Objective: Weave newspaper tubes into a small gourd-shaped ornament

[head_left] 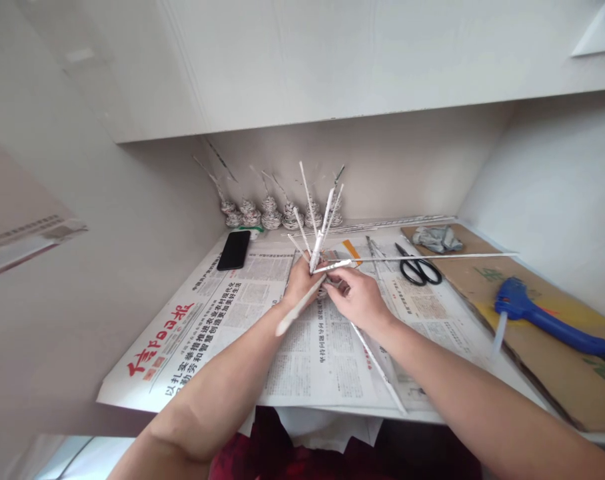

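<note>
Over the middle of the newspaper, my left hand is closed around a bundle of rolled paper sticks. The sticks fan upward and outward from the grip, and one points back toward me. My right hand meets the bundle from the right, fingers pinched at its base. A long thin paper stick runs from the bundle far to the right. Another stick slants from under my right hand to the table's front edge. The lower part of the woven piece is mostly hidden by my fingers.
Several woven paper gourds line the back wall. A black phone lies on the newspaper at left. Black-handled scissors rest at right, beside cardboard bearing a blue glue gun and a crumpled cloth. A white panel overhangs the table.
</note>
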### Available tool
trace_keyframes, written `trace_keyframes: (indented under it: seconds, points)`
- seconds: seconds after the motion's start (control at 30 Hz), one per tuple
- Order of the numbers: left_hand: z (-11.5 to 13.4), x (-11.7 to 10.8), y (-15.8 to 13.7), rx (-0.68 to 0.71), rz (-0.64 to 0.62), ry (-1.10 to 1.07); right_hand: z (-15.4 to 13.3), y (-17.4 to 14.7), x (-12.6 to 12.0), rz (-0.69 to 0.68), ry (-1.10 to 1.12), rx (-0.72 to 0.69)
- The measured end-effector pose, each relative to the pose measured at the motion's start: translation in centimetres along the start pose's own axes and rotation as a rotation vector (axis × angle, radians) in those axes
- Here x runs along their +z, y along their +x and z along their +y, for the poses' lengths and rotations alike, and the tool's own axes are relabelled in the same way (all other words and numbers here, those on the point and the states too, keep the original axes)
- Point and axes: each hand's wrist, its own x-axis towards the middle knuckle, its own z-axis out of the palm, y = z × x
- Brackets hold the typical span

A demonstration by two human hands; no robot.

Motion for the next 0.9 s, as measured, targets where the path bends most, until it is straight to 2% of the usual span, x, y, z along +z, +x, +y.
trace_keyframes:
  seconds: [0.27,0.43,0.63,0.9]
  points:
    - [0.9,-0.3,0.1,-0.08,-0.022,-0.111,0.4,-0.1,-0.3,-0.084,-0.111,-0.093]
    - [1.7,-1.3,0.4,-0.12,-0.154,-0.255,0.4,0.0,-0.2,-0.085,-0.094,-0.086]
    - [1.5,-1.9,0.7,-0.101,-0.248,-0.293,0.4,0.2,-0.3,-0.114,-0.121,-0.122]
    - [1.3,-1.9,0.8,-0.113,-0.291,-0.345,0.2,0.2,0.0,-0.083,0.025,0.054]
